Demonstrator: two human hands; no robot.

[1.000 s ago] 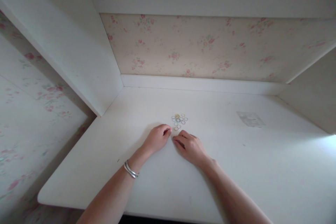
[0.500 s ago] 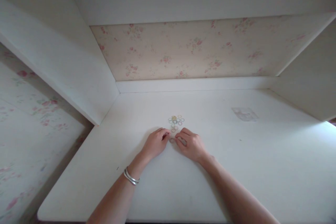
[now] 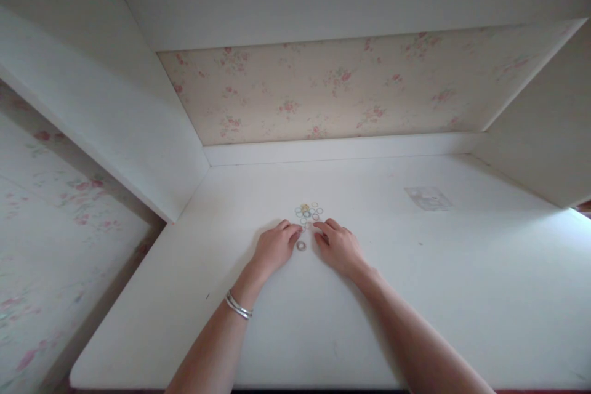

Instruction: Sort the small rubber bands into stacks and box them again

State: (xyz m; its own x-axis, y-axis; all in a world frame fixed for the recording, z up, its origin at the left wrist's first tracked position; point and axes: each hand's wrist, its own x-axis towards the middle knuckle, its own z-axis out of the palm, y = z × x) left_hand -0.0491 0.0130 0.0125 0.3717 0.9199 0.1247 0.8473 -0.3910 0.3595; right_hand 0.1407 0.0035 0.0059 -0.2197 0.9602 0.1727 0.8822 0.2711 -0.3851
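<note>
A cluster of small thin rings (image 3: 308,213), pale yellow, blue and clear, lies flat on the smooth white desk (image 3: 415,295). One separate ring (image 3: 301,246) sits just below it, between the hands. The left hand (image 3: 273,247) and right hand (image 3: 339,247) rest palm-down with loosely curled fingers, holding nothing.

Both forearms reach forward — left hand (image 3: 275,247) and right hand (image 3: 339,246) palm-down, fingers loosely curled, fingertips close together.
</note>
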